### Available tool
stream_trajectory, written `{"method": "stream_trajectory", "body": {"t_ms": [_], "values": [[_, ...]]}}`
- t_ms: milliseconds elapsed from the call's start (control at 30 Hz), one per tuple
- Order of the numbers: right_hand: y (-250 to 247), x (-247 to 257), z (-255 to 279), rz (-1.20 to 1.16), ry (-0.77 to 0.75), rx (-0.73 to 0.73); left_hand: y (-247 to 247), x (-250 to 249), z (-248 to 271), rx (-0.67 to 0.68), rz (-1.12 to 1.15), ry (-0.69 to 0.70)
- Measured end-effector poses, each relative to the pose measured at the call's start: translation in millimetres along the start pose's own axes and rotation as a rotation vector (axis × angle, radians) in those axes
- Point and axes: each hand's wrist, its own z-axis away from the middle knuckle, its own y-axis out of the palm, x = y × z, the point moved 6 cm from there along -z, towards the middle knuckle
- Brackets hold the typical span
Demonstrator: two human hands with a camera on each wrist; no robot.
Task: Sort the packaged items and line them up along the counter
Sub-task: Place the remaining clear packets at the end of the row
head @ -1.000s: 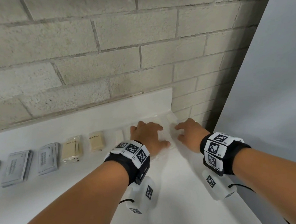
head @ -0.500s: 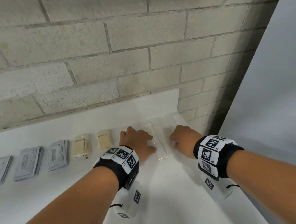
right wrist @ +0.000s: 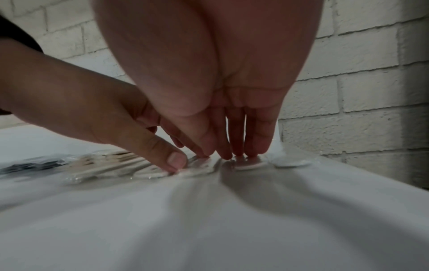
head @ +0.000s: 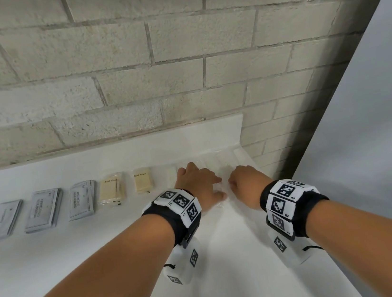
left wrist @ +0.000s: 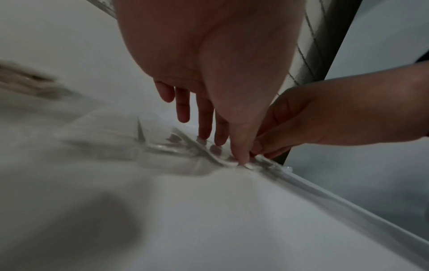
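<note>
Packets lie in a row along the back of the white counter (head: 103,247): grey shampoo packets (head: 42,209) at the left, beige bath soap packets (head: 143,180) in the middle, clear plastic packets (head: 226,161) at the right end. My left hand (head: 199,185) rests on the clear packets (left wrist: 162,144) with straight fingers, thumb tip pressed down. Just beside it, my right hand (head: 244,182) touches the clear packets (right wrist: 248,165) with straight fingertips. In the wrist views the left hand (left wrist: 232,110) and right hand (right wrist: 232,128) nearly meet. Neither hand holds a packet.
A pale block wall (head: 131,82) runs behind the counter. The counter ends just right of the clear packets, where a grey panel (head: 374,125) stands. A small white packet (head: 171,176) lies between the soap and my left hand. Bare counter lies in front of the row.
My left hand slid left toward the soap, then back right. Both hands stayed on the clear packets and now sit closer together. The view has shifted slightly.
</note>
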Motion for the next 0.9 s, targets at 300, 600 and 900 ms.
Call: {"method": "stream_trajectory", "body": {"t_ms": [300, 600, 900], "values": [[-15.2, -15.5, 4.3, -0.097, 0.009, -0.089, -6.7, -6.8, -6.2, -0.049, 0.038, -0.019], [-15.6, -55.6, -3.8, -0.010, 0.160, 0.037, -1.8, -40.4, -26.6, -0.024, 0.009, 0.053], [-13.4, -58.7, -7.6, 0.001, 0.156, 0.042, 6.6, -42.4, -30.0, -0.044, -0.040, 0.089]]}}
